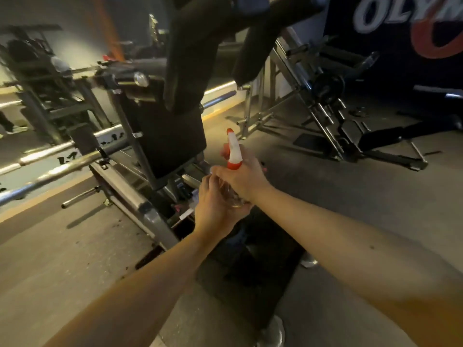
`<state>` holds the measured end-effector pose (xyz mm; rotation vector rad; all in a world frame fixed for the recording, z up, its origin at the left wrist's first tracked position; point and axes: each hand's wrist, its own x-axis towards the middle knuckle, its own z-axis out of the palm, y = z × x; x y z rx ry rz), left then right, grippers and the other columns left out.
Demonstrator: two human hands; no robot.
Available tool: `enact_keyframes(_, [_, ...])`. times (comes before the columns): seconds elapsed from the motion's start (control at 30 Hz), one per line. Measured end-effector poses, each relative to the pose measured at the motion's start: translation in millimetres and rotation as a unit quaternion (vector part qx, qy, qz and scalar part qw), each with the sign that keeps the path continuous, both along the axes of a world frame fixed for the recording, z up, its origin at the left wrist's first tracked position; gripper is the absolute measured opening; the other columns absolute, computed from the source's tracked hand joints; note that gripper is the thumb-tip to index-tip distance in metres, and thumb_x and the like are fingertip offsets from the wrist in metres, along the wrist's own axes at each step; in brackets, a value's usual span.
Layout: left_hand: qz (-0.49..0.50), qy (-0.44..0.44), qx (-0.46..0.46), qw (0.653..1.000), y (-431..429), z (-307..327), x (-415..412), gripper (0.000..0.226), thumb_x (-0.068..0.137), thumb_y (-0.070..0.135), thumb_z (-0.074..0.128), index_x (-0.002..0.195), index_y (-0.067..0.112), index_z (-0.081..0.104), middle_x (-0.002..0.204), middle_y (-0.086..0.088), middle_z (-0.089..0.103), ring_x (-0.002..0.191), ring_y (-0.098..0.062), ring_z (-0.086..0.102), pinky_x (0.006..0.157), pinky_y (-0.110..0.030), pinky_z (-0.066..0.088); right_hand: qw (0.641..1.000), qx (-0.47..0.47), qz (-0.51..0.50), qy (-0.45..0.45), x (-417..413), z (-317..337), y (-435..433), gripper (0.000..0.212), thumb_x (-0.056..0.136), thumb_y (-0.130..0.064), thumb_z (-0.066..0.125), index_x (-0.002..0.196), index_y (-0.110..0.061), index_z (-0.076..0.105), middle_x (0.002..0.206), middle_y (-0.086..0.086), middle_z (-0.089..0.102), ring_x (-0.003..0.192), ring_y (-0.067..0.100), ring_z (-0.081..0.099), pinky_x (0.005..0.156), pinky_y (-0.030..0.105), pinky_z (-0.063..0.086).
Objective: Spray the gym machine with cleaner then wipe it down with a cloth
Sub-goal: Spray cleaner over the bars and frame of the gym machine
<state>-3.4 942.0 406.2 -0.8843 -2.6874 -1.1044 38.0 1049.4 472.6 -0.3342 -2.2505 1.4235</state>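
Spray bottle (234,152): clear body, white head, red nozzle and collar; contents cannot be made out. Held upright above the floor (75,246), near the black pad (172,146) of the gym machine (130,191).
Right hand (241,180): fingers wrapped round the bottle's neck.
Left hand (213,206): fingers curled round its body from below.

the room is dim, with a warm yellowish cast. a pale patch of light falls on the wall (82,46) at upper left, and glare streaks the chrome bars (50,152). the gym machine (170,146) sinks into near black. the spray bottle (234,151) is softly blurred, and straight lines bow toward the edges.
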Motion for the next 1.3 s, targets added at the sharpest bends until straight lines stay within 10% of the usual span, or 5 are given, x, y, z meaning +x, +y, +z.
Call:
enact_keyframes(0.73, [-0.126,-0.193,-0.024,0.973,-86,-117,153,0.112,0.063,0.06,0.091,0.15,0.036,0.023,0.144,0.013,0.039,0.136,-0.012,0.041,0.107,-0.043,0.05,0.959,-0.098,-0.147,-0.222,145,-128,-82,0.048,0.097,-0.034,0.069,0.141,-0.034,0.049,0.131,-0.013,0.058,0.125,0.012,0.055,0.112,0.042,0.041])
enact_keyframes(1.3, [-0.052,-0.105,-0.007,0.993,141,-99,153,0.108,0.073,0.059,0.086,0.156,0.034,0.021,0.152,0.008,0.036,0.144,-0.015,0.034,0.118,-0.041,0.039,0.989,-0.048,0.008,-0.139,130,-113,152,0.049,0.1,-0.034,0.064,0.144,-0.028,0.046,0.133,-0.007,0.059,0.117,0.007,0.058,0.093,0.023,0.042])
